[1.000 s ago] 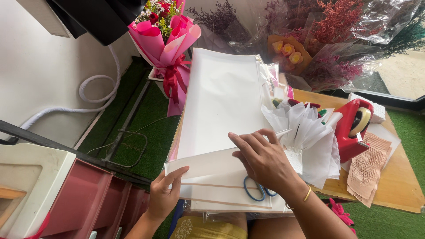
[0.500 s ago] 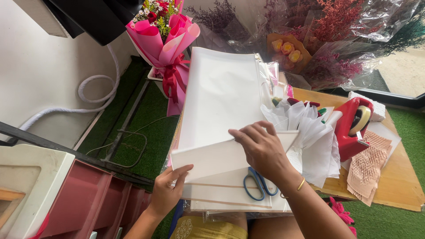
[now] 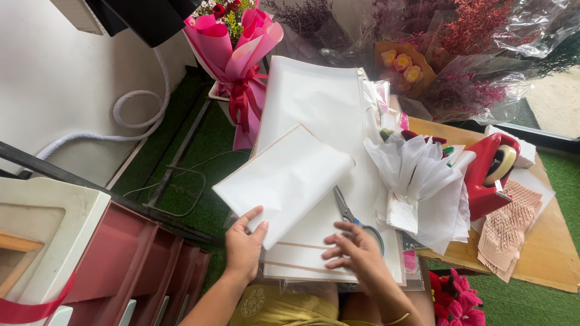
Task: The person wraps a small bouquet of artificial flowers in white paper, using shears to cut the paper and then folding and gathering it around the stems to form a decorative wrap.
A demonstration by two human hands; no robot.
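My left hand grips the near corner of a folded white wrapping sheet and holds it lifted over the stack of white paper sheets. My right hand rests flat, fingers spread, on the lower sheets of that stack, holding nothing. Blue-handled scissors lie on the paper just beyond my right fingers. A small bouquet wrapped in white tissue lies to the right of the stack.
A red tape dispenser and beige mesh paper sit on the wooden table. A pink-wrapped bouquet stands at the back, dried flowers in clear wrap behind. A red-and-white cabinet is at left.
The white sheet has been folded over and lifted toward the left by my left hand. My right hand has let go of it and dropped back onto the stack near me.
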